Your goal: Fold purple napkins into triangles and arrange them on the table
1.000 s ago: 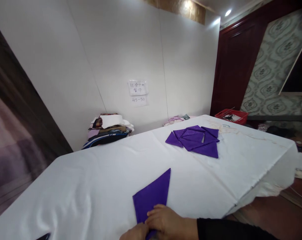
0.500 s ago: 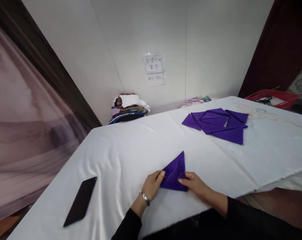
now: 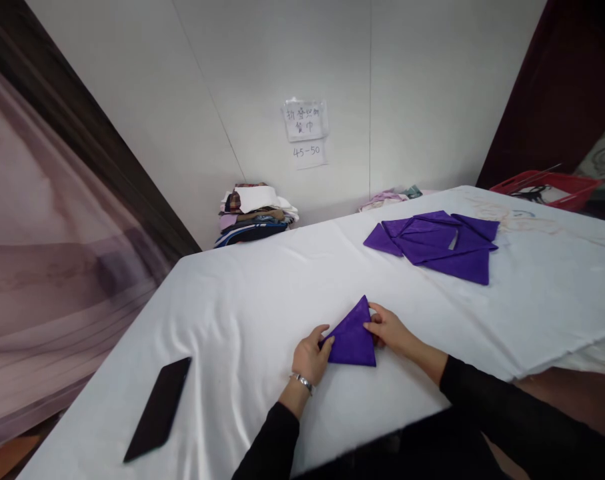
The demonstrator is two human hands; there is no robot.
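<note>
A purple cloth napkin (image 3: 353, 339), folded into a triangle, is between my two hands over the white-covered table. My left hand (image 3: 311, 353), with a silver bracelet at the wrist, pinches its left corner between thumb and fingers. On the opposite side my right hand (image 3: 388, 329) grips the right edge, a little below the top point, thumb in front and fingertips partly hidden behind. Farther back on the right lie several folded purple napkins (image 3: 435, 241), overlapping in a loose ring.
A dark phone-like slab (image 3: 158, 410) rests on the white tablecloth (image 3: 262, 293) at the left. Stacked clothes (image 3: 255, 215) stand by the wall beyond the table. A red basket (image 3: 549, 189) sits at the far right, and handwritten paper signs (image 3: 306, 133) hang on the wall.
My right hand has moved up from the napkin's lower right to its upper right edge. The napkin's front now looks flatter and smoother. My left hand keeps hold of the left corner.
</note>
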